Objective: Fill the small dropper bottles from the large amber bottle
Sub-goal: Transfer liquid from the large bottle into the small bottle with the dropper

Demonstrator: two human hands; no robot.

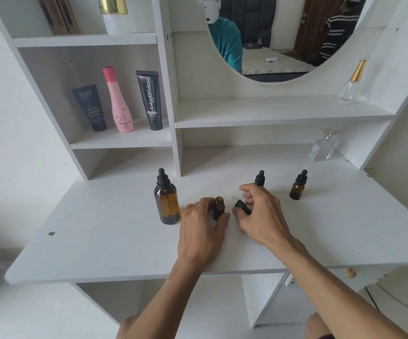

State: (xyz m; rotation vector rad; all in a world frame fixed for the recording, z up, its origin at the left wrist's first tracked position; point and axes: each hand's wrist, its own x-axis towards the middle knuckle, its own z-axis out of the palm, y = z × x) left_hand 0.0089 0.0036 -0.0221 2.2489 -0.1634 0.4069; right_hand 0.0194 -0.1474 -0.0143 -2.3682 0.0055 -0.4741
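Note:
The large amber bottle (166,201) stands capped with its black dropper top on the white desk (100,241), left of my hands. My left hand (201,231) grips a small amber dropper bottle (218,207) that stands upright with its neck uncapped. My right hand (261,216) holds that bottle's black dropper cap (241,206) just right of it, the glass pipette pointing up and left. A second small capped bottle (260,178) is partly hidden behind my right hand. A third small capped bottle (298,185) stands further right.
A clear square perfume bottle (322,148) stands at the back right of the desk and another clear bottle (352,86) on the shelf above. Three cosmetic containers (122,104) stand in the left cubby. A round mirror (278,37) hangs behind.

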